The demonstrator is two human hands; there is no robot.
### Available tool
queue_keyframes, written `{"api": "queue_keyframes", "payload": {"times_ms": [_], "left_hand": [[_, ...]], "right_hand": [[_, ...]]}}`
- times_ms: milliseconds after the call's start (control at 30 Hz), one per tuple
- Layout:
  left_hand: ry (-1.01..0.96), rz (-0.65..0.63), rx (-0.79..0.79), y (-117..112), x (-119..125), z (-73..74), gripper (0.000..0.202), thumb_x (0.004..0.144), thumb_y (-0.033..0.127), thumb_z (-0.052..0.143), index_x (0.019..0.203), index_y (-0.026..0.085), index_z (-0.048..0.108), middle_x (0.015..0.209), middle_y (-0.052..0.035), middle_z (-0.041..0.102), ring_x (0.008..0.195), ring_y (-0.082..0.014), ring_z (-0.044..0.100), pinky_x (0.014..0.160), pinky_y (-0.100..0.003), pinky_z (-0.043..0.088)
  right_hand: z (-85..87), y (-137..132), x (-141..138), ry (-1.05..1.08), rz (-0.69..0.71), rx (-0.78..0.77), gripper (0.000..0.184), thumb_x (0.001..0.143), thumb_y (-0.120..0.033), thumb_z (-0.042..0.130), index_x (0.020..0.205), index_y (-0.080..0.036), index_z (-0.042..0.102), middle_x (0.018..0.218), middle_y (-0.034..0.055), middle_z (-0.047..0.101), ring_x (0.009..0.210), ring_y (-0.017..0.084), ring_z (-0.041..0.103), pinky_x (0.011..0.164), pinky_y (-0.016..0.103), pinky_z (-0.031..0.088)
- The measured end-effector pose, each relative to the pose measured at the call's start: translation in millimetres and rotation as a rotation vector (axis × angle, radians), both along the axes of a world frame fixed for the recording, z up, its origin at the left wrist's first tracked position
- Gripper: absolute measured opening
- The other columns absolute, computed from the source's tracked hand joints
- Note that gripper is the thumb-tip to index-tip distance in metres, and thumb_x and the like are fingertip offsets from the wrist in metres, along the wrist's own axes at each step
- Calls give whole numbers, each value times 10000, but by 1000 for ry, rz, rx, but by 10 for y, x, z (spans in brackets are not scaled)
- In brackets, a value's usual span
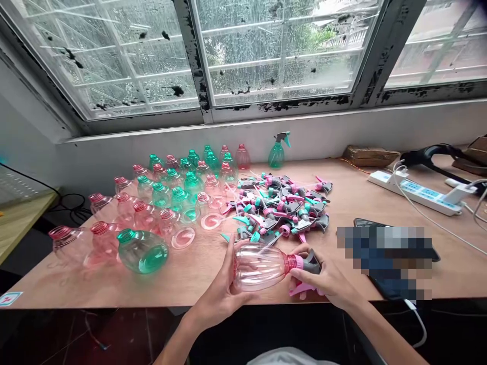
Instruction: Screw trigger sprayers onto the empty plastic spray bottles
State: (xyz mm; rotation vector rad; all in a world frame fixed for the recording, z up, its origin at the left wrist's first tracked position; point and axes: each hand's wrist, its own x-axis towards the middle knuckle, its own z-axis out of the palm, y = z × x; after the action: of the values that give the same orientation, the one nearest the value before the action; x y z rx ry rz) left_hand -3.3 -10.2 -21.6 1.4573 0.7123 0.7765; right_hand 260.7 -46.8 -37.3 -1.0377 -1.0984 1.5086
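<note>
A clear pink spray bottle (261,267) lies sideways between my hands above the table's front edge. My left hand (222,281) is wrapped around its base end. At the neck, my right hand (323,279) grips a grey and pink trigger sprayer head (310,262), its collar against the bottle's mouth. I cannot tell how tightly the collar sits on the threads. Just beyond my hands lies a heap of loose sprayer heads (281,208) in grey, pink and green. To the left are many open pink and green bottles (178,197); a green bottle (142,252) lies tilted nearest me.
An assembled green spray bottle (276,154) stands by the wall. On the right are a white power strip (414,191) with cables, a partly blurred phone (433,251) and a brown package (371,155). The wooden table (194,289) ends right below my hands.
</note>
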Motion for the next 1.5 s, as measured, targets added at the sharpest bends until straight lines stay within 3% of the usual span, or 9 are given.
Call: {"api": "queue_keyframes", "payload": {"times_ms": [67,167,300,467,700,867,1100,1267,1500], "left_hand": [[-4,-29,-12,24,-19,-5,1172,773,245,843,1551,479,-2,1662,-36,186,1367,-299,462,1176,-445,359],[-31,-66,-28,44,-41,-6,998,831,377,779,1561,446,102,1666,-52,182,1412,-337,413,1183,-489,348],[-4,-90,-17,46,-56,15,998,810,284,811,1552,441,162,1652,-63,230,1471,-357,326,1189,-513,335],[72,-95,18,54,-69,15,999,867,191,739,1542,503,71,1636,-57,267,1433,-334,413,1164,-513,375],[17,-71,40,83,-74,-38,854,914,273,683,1579,357,154,1669,-89,214,1540,-319,196,1262,-469,177],[16,-72,6,80,-64,-25,847,919,299,676,1575,374,145,1658,-96,244,1504,-334,294,1207,-457,323],[66,-82,-53,75,-63,45,1214,705,174,885,1569,425,70,1671,-54,210,1541,-345,181,1263,-502,179],[14,-91,-121,77,-63,69,1034,810,224,807,1563,431,130,1676,-29,215,1547,-315,177,1266,-490,171],[52,-91,-91,67,-53,79,1037,845,196,769,1569,429,62,1678,-45,202,1521,-322,257,1245,-487,247]], "right_hand": [[9,-6,5,-10,1,10,329,831,-364,792,980,-218,538,639,-13,792,503,168,740,443,219,573],[-5,-14,21,-23,-1,23,300,854,-346,776,983,-221,537,644,-31,781,486,148,730,427,196,566],[-71,-10,49,-42,-17,35,300,861,-359,766,1004,-220,542,643,-36,762,446,138,700,362,170,521],[-97,-4,59,-68,-35,46,281,881,-380,739,1015,-221,550,639,-47,738,423,115,649,365,171,499],[-71,-20,50,-109,-21,45,295,845,-351,784,1015,-210,589,669,-62,680,470,108,645,387,171,521],[-68,-14,55,-107,-23,52,284,842,-343,790,1005,-221,593,693,-70,661,491,99,644,393,158,534],[-51,-27,45,-101,-27,10,294,830,-343,803,1000,-224,594,691,-61,688,504,109,657,412,169,558],[-19,-42,50,-108,-47,-3,282,824,-345,807,986,-220,615,723,-55,683,522,110,655,434,188,581],[-68,-8,50,-111,-52,6,287,854,-369,773,1007,-214,586,659,-28,745,491,131,674,396,185,546]]}}
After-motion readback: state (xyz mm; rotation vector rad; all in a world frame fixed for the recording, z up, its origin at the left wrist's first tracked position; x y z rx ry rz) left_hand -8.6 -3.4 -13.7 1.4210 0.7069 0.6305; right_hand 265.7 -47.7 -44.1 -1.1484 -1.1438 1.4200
